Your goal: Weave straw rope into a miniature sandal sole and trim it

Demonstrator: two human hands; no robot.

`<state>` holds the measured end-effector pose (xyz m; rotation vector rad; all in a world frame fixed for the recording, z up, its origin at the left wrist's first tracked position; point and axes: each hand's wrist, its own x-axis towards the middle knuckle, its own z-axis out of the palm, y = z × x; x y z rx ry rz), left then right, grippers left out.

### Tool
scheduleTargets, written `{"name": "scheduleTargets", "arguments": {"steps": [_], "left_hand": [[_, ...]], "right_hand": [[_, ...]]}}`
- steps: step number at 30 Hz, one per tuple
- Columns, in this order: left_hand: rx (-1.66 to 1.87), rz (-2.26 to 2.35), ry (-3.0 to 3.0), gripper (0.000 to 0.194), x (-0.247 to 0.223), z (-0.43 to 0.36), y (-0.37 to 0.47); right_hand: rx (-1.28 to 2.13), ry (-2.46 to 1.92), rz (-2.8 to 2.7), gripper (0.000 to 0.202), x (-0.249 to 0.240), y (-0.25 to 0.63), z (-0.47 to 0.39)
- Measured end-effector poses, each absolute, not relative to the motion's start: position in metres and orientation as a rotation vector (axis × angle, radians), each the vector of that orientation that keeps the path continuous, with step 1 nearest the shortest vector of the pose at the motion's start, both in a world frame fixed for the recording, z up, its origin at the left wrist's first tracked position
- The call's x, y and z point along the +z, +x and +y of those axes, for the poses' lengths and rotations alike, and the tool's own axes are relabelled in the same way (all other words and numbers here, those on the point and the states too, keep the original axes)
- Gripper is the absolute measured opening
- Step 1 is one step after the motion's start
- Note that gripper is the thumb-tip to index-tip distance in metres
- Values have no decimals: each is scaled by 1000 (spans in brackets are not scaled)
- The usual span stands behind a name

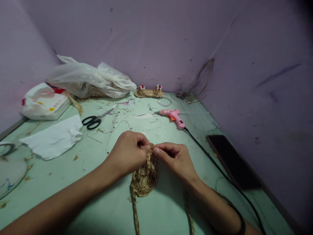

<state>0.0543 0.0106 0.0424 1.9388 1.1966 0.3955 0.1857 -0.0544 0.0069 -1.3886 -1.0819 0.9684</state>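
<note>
Left hand [129, 152] and right hand [178, 160], fingers pinching the far end of the woven piece [145, 183]: apparently fine adjustment, calling for steady counter-hold

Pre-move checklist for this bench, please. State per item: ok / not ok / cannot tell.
1. Left hand and right hand both at far end of woven piece: ok
2. Glue gun nozzle pointing away from hands: ok
3. Glue gun hot: cannot tell
4. Black cord clear of right forearm at frame bottom: cannot tell
5. Scissors clear of both hands: ok
6. Bench free of scraps: not ok
</note>
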Motion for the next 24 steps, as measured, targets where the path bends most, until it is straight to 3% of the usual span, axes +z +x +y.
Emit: {"name": "scheduleTargets", "arguments": {"steps": [24], "left_hand": [[373, 1199, 1984, 12, 55, 20, 48]], "right_hand": [[822, -1509, -1182, 18, 7, 189, -56]]}}
